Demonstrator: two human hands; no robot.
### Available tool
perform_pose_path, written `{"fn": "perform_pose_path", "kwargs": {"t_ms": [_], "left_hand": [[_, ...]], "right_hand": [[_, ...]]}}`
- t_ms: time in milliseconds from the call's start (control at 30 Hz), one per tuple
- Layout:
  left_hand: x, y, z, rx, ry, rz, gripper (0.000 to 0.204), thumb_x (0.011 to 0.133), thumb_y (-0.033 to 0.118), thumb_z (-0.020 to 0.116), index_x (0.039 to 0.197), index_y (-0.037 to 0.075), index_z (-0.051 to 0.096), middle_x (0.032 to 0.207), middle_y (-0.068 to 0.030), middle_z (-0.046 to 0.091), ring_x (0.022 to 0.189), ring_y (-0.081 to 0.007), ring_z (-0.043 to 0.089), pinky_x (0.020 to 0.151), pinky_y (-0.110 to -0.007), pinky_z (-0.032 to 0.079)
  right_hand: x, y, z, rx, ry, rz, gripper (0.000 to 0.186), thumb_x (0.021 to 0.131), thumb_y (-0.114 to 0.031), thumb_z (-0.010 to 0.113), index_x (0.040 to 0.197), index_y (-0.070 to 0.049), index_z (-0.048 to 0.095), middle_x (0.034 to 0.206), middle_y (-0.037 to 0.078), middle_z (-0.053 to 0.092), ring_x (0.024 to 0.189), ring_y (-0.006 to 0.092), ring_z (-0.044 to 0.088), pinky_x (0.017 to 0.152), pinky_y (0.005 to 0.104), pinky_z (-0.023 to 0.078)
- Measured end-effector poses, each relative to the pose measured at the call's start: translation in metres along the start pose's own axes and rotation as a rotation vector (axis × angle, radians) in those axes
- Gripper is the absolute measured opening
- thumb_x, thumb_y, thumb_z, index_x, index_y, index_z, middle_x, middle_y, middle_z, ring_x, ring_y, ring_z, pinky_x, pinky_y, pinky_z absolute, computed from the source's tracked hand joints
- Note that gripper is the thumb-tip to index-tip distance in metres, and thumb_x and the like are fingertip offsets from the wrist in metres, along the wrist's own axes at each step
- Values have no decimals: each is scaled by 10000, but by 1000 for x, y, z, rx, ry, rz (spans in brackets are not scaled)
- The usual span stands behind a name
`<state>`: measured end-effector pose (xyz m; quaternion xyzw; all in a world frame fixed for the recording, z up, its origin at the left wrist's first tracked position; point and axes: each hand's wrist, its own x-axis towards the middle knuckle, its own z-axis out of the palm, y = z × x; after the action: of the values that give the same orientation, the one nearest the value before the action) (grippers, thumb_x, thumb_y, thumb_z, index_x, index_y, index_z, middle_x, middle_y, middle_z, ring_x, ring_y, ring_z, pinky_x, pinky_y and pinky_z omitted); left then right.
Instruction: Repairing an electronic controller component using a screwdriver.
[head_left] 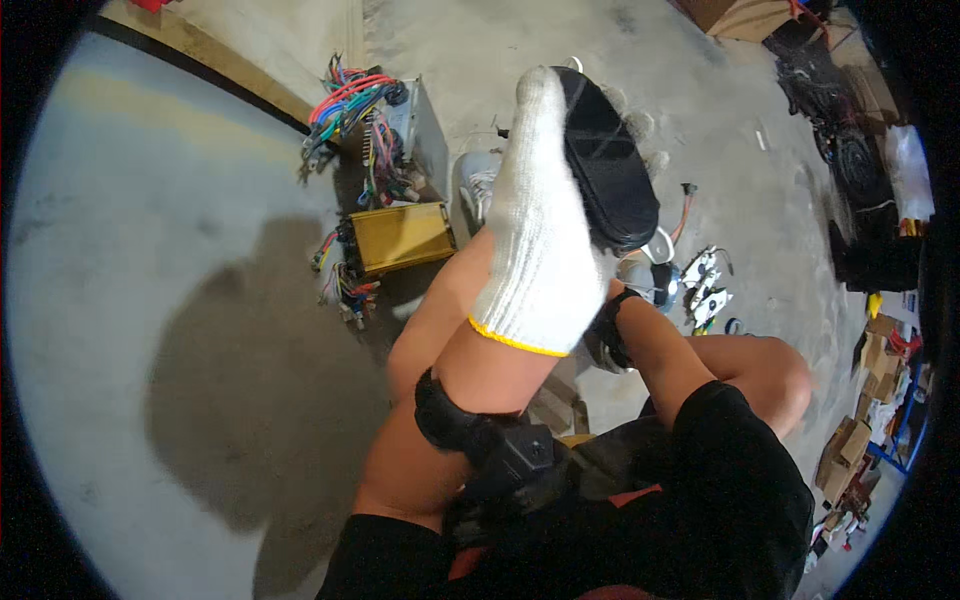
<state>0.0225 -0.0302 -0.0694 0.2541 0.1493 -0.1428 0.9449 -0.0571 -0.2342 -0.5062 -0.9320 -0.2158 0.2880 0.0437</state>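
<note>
The left hand, in a white knitted glove, reaches forward with its fingers together; whether they grip anything cannot be told. Immediately right of them, partly overlapped by the glove, is a black oval case. Left of the fingers, a gold box and a silver box trail coloured wires. The right hand is hidden behind the glove.
</note>
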Motion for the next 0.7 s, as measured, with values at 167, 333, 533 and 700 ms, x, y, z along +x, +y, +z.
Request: {"fn": "perform_pose_path", "kwargs": {"t_ms": [167, 333, 533, 700], "left_hand": [[6, 8, -17, -86, -92, 10, 396, 977, 465, 500, 1083, 110, 641, 975, -112, 709, 818, -270, 707, 703, -412, 617], [9, 4, -7, -223, -244, -82, 407, 963, 481, 514, 1114, 128, 648, 1020, -122, 705, 882, -300, 699, 736, -453, 604], [0, 9, -15, -123, -318, -64, 373, 974, 465, 509, 1106, 153, 668, 1039, -119, 707, 865, -290, 698, 733, -435, 594], [-11, 18, -14, -21, -289, -42, 401, 973, 469, 500, 1093, 122, 661, 973, -126, 709, 820, -296, 701, 700, -435, 602]], "right_hand": [[-46, -39, -198, 395, 401, -174, 216, 886, -219, 552, 1011, -85, 665, 917, 185, 689, 873, 394, 664, 754, 484, 534], [-56, -4, -332, 257, 498, 10, 212, 855, -223, 649, 998, -70, 681, 893, 180, 703, 827, 373, 675, 729, 447, 538], [-179, -87, -435, 556, 859, -76, 167, 871, -147, 672, 963, -8, 677, 820, 111, 705, 688, 175, 647, 609, 324, 506], [-236, -123, -410, 1076, 941, -97, 186, 871, -174, 694, 956, -9, 692, 779, 32, 679, 588, 72, 552, 533, 256, 470]]}}
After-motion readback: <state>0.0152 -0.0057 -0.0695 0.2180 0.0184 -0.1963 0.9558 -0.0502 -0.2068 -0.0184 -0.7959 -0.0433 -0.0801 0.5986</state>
